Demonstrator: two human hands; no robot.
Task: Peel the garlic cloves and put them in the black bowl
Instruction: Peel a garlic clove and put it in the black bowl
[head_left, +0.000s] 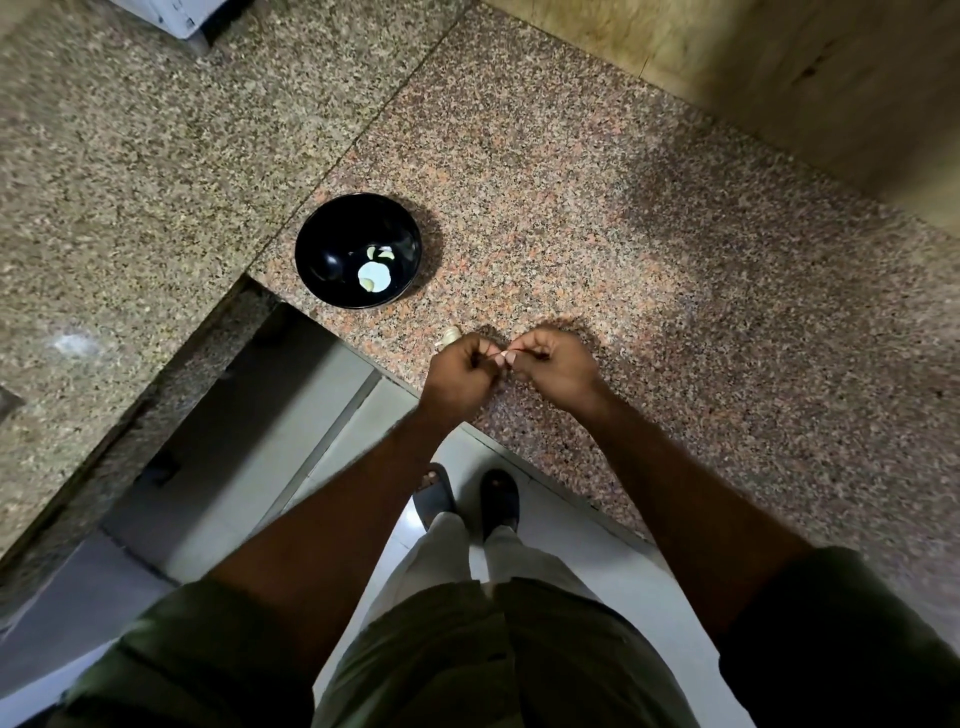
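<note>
Pinching sth tiny btwn both hands' fingers (500, 358), prob garlic clove, mostly hidden

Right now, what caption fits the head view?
Both hands, left hand and right hand, pinch a garlic clove beside the black bowl.

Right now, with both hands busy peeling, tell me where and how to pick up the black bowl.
Take the black bowl by its rim on the side nearest you, thumb inside and fingers under the outer wall. It sits upright and open on the granite counter, so the rim is free all round. Come from the left hand side, which is closer than the right hand. Keep it level: garlic pieces lie inside.
</note>
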